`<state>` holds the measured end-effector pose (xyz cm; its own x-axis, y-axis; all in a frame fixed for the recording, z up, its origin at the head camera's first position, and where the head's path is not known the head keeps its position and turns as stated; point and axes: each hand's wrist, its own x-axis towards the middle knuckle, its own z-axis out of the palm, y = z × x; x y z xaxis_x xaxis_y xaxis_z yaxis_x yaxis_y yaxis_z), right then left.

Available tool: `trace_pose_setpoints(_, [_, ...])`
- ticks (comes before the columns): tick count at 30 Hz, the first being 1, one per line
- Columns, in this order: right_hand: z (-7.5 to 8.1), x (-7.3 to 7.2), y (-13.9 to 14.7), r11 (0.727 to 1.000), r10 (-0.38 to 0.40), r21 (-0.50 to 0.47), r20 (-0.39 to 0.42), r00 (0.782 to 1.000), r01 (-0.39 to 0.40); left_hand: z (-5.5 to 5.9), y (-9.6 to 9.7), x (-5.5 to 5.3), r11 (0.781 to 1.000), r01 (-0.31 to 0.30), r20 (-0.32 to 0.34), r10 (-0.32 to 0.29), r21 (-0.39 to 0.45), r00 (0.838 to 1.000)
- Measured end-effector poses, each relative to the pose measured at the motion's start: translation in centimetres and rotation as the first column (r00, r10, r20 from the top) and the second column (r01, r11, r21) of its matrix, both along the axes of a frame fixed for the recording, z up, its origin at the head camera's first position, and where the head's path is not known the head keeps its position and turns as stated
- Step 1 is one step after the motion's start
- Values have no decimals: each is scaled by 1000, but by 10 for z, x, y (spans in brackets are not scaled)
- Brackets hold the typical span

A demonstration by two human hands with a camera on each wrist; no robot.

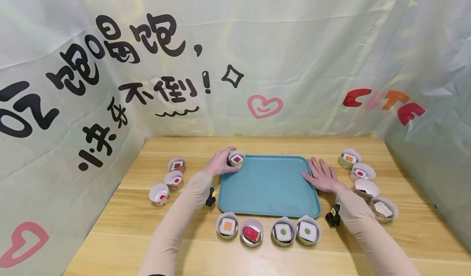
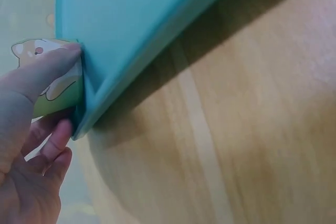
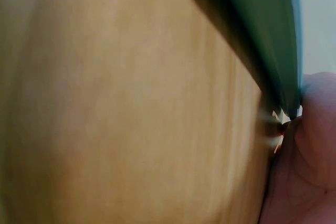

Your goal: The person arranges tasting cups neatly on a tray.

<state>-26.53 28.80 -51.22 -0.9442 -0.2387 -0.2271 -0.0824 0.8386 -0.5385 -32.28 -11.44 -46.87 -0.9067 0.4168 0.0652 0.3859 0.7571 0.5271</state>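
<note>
My left hand [image 1: 222, 162] grips a small paper cup [image 1: 236, 159] at the far left corner of the blue tray [image 1: 270, 186]. Inside that cup is a white sushi piece with a dark red square centre. The left wrist view shows a cartoon dog on the cup's green side [image 2: 77, 85], with the thumb laid across it. At the tray's right edge lies my right hand [image 1: 324, 178], fingers spread and straight, its thumb over the rim. Up close in the right wrist view, part of that hand [image 3: 320, 145] touches the tray edge [image 3: 273, 51]; its fingertips are hidden there.
Three sushi cups [image 1: 174, 180] stand left of the tray. Several more line its near side, one holding a red-topped piece [image 1: 252, 234]. Another group of cups [image 1: 362, 173] is on the right, beside my right forearm. A printed cloth [image 1: 294, 63] walls in the wooden table [image 1: 125, 227].
</note>
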Motion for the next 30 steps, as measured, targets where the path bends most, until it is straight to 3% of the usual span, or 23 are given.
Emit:
trace_pose_setpoints(14, [0, -1, 0, 1000, 0, -5, -2, 1000, 0, -5, 1, 0, 999, -36, -26, 35, -14, 999])
trace_pose_setpoints(30, [-2, -1, 0, 1000, -2, 2, -3, 1000, 2, -9, 1, -1, 999, -31, -44, 31, -17, 999])
